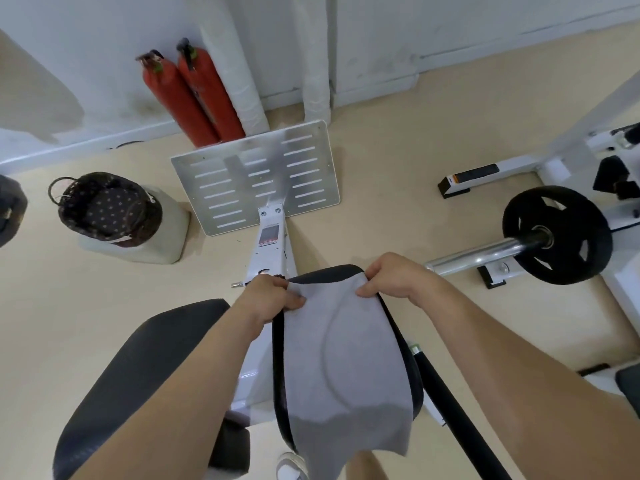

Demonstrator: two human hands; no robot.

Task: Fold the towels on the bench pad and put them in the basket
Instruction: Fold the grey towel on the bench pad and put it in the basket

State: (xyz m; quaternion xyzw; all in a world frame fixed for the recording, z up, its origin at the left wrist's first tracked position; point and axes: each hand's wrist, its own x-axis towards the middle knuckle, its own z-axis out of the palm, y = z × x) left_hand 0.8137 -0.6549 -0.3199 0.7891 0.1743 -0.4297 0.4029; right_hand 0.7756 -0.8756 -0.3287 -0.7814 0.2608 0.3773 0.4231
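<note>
Your left hand (273,299) and right hand (391,277) each pinch 1 far corner of the grey towel (346,358) lying on the bench pad (329,271). Bring both corners toward you together, edges matched. The basket (107,206) sits well left of the bench pad.

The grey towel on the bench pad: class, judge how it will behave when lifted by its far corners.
Probably floppy: the towel drapes over the bench pad and hangs off its near end. Likely light: the left hand and right hand each only pinch a corner. Unlikely to roll.
</note>
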